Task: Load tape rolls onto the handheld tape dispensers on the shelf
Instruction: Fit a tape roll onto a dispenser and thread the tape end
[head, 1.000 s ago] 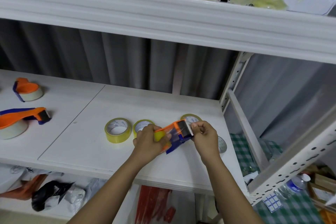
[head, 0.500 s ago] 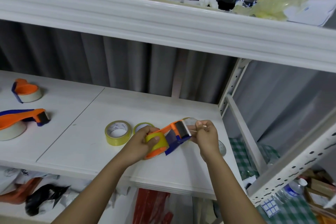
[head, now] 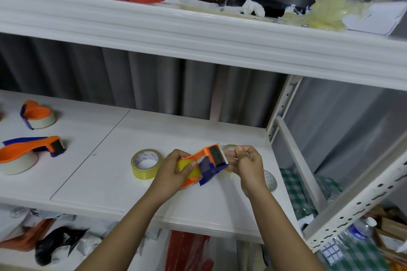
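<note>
My left hand grips an orange and blue tape dispenser with a yellow tape roll mounted in it, held just above the white shelf. My right hand pinches the clear tape end drawn out past the dispenser's cutter. A loose yellow tape roll lies to the left of my hands. Another roll is mostly hidden behind the dispenser, and one more roll lies flat under my right wrist.
Two loaded orange dispensers lie at the shelf's left, one near and one farther back. The upper shelf holds red scissors and crumpled plastic. A shelf post stands at the right. Bags lie on the lower level.
My left hand has shifted its grip along the roll and tilted the dispenser's cutter end up. My right hand has pulled the tape end out to the right.
</note>
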### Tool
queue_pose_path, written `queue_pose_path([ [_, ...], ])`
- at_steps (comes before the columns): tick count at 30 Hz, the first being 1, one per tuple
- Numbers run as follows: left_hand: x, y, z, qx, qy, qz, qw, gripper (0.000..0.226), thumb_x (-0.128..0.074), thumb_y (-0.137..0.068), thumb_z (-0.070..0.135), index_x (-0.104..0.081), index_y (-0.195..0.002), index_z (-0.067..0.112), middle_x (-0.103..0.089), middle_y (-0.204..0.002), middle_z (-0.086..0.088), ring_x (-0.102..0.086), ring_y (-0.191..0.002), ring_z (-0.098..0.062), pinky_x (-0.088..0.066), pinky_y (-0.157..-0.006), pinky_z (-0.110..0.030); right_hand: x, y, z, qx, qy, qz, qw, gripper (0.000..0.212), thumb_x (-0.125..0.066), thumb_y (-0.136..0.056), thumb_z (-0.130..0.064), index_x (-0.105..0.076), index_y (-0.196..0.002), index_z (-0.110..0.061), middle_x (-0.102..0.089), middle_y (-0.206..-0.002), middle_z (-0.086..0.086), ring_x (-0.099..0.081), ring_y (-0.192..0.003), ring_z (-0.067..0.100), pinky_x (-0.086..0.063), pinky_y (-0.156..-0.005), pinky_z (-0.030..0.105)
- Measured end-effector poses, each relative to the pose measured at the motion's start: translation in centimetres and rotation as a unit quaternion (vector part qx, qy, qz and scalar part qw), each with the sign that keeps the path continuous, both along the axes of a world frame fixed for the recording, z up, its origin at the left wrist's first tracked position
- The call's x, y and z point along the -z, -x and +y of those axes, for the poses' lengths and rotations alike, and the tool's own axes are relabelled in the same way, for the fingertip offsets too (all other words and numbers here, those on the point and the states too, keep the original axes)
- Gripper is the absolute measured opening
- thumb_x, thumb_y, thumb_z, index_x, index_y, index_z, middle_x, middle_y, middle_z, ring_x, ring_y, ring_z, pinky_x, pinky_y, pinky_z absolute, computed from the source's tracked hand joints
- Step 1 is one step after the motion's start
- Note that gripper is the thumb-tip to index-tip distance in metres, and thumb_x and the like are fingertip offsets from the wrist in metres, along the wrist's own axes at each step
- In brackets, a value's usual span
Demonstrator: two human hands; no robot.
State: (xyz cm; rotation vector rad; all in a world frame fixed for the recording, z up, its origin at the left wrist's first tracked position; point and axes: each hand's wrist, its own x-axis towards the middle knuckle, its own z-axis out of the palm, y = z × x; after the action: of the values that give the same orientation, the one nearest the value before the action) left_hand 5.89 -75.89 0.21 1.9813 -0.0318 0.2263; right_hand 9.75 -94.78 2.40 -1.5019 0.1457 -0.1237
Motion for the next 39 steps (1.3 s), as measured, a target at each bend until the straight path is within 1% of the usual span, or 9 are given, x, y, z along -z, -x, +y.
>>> queue_pose_path([
  [7,1.3,-0.9,0.2,0.0,-0.219,0.017,0.976,0.028,-0.042,-0.098,0.03,-0.048,-0.124,0.022,-0.053,-0.121,-0.002,-0.052,-0.107,-0.023,-0.045,-0.088,-0.035,0.8,0.4,0.9,0.017,0.071,-0.026,0.997,0.016,-0.047,-0.097,-0.014,-0.054,-0.084,-0.019,-0.066,-0.095,0.016,-0.067,-0.087,0.032,-0.059,-0.075,0.044],
  [11,1.3,-0.7,-0.7,0.052,-0.134,0.038,0.989,0.033,-0.041,-0.095,0.017,-0.045,-0.127,0.022,-0.046,-0.129,-0.004,-0.043,-0.118,-0.019,-0.033,-0.098,-0.027,0.5,0.8,1.5,0.027,0.111,-0.051,0.992,0.016,-0.047,-0.097,-0.015,-0.052,-0.083,-0.02,-0.063,-0.099,0.018,-0.064,-0.09,0.036,-0.054,-0.081,0.055],
  [14,0.5,-0.3,-1.3,0.085,-0.057,0.059,0.993,0.046,-0.049,-0.07,0.029,-0.043,-0.112,0.048,-0.046,-0.121,0.009,-0.042,-0.118,-0.014,-0.034,-0.101,-0.033,0.6,0.7,1.4,0.007,0.13,-0.056,0.99,0.012,-0.046,-0.096,-0.008,-0.051,-0.086,-0.014,-0.061,-0.1,0.022,-0.061,-0.091,0.039,-0.052,-0.08,0.057],
  [16,0.4,-0.1,-1.9,0.107,-0.044,0.06,0.991,0.058,-0.056,-0.068,0.035,-0.039,-0.122,0.048,-0.045,-0.122,0.013,-0.042,-0.119,-0.012,-0.035,-0.103,-0.034,0.8,0.9,1.5,-0.005,0.153,-0.065,0.986,0.011,-0.045,-0.094,-0.004,-0.052,-0.09,-0.01,-0.062,-0.092,0.017,-0.061,-0.088,0.037,-0.053,-0.077,0.054],
  [19,1.2,-0.3,-2.7,0.096,-0.036,0.021,0.995,0.066,-0.072,-0.07,0.043,-0.036,-0.125,0.041,-0.047,-0.114,0.019,-0.047,-0.107,0.0,-0.038,-0.087,-0.013,0.8,1.4,2.1,-0.014,0.167,-0.095,0.981,0.017,-0.045,-0.091,0.003,-0.052,-0.086,-0.011,-0.055,-0.079,-0.003,-0.06,-0.081,0.034,-0.054,-0.072,0.046],
  [23,2.1,-0.9,-2.6,0.06,-0.04,-0.003,0.997,0.051,-0.074,-0.074,0.039,-0.043,-0.114,0.038,-0.052,-0.102,0.025,-0.052,-0.093,0.007,-0.039,-0.071,-0.004,1.1,0.7,1.9,-0.059,0.084,-0.02,0.994,0.009,-0.048,-0.096,-0.008,-0.055,-0.09,-0.006,-0.068,-0.087,0.016,-0.067,-0.085,0.033,-0.059,-0.073,0.042],
  [26,2.7,-1.2,-2.2,0.072,-0.046,0.0,0.996,0.052,-0.074,-0.072,0.039,-0.044,-0.114,0.035,-0.055,-0.1,0.024,-0.054,-0.089,0.012,-0.042,-0.069,-0.005,1.6,0.5,1.2,-0.079,-0.004,0.078,0.994,0.014,-0.05,-0.096,-0.011,-0.061,-0.094,-0.003,-0.071,-0.089,0.011,-0.071,-0.074,0.015,-0.057,-0.06,0.022],
  [30,3.0,-1.4,-2.2,0.087,-0.054,-0.008,0.995,0.054,-0.077,-0.072,0.036,-0.045,-0.116,0.031,-0.054,-0.1,0.022,-0.052,-0.092,0.012,-0.041,-0.072,-0.005,3.2,0.6,0.4,-0.09,-0.05,0.155,0.983,0.009,-0.058,-0.092,-0.012,-0.063,-0.096,-0.005,-0.072,-0.095,0.01,-0.071,-0.08,0.021,-0.058,-0.068,0.027],
  [39,2.9,-1.4,-1.7,0.112,-0.047,0.01,0.993,0.053,-0.077,-0.072,0.037,-0.042,-0.112,0.032,-0.056,-0.097,0.023,-0.057,-0.086,0.011,-0.043,-0.07,-0.006,3.4,0.4,0.0,-0.075,-0.075,0.156,0.982,0.015,-0.068,-0.082,-0.007,-0.071,-0.09,-0.02,-0.062,-0.077,-0.007,-0.048,-0.069,0.009,-0.041,-0.064,0.021],
])
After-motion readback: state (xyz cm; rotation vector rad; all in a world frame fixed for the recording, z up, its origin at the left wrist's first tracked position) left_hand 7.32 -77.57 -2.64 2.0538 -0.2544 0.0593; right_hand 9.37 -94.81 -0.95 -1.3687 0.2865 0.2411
